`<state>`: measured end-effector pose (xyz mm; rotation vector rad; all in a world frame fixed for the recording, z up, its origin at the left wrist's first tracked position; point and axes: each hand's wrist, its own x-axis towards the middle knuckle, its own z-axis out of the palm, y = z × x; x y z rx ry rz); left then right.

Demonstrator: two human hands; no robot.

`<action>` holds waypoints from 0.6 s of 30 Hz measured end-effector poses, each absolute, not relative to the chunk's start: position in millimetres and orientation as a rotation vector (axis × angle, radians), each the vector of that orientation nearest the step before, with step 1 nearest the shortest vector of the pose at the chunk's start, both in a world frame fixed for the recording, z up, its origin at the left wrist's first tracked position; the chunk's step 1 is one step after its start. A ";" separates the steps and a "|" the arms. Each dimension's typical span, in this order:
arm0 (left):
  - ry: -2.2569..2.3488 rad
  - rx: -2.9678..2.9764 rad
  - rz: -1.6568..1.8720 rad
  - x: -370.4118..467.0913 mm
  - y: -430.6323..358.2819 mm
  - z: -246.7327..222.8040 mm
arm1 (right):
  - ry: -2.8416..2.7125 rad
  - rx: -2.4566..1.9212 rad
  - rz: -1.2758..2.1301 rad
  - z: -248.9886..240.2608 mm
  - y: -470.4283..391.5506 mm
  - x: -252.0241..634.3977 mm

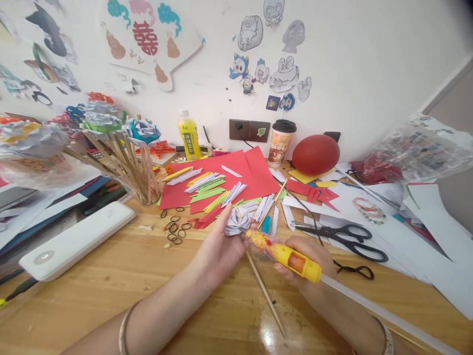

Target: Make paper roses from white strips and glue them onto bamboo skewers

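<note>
Near the middle of the head view, my left hand [216, 254] is closed around a white folded-paper flower [236, 221]. My right hand [314, 259] grips a yellow hot glue gun [286, 254], its tip at the flower's lower right side. From the back of the gun a long translucent glue stick [373, 308] runs down to the right. A thin wooden stick [266, 293] slants from below the flower toward me; I cannot tell whether it is joined to it. Folded paper strips [209, 190] in white, green and yellow lie on red paper [242, 165] just beyond.
Black scissors [343, 236] lie right of my hands, beside white paper sheets. Small black rubber bands [175, 227] and a white rectangular device [79, 239] are on the left. Behind stand bundled wooden sticks [121, 167], a yellow bottle [188, 135], a lidded cup [280, 143] and a red balloon [316, 154].
</note>
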<state>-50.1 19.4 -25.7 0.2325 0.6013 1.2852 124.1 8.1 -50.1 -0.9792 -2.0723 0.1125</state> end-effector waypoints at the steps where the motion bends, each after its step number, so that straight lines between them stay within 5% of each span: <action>1: 0.614 0.239 1.282 -50.1 19.6 -25.9 | -2.075 -0.980 0.115 -49.8 7.9 124.3; 18: 0.658 0.280 1.274 -52.5 22.0 -31.4 | -2.038 -1.008 0.256 -52.2 6.4 125.0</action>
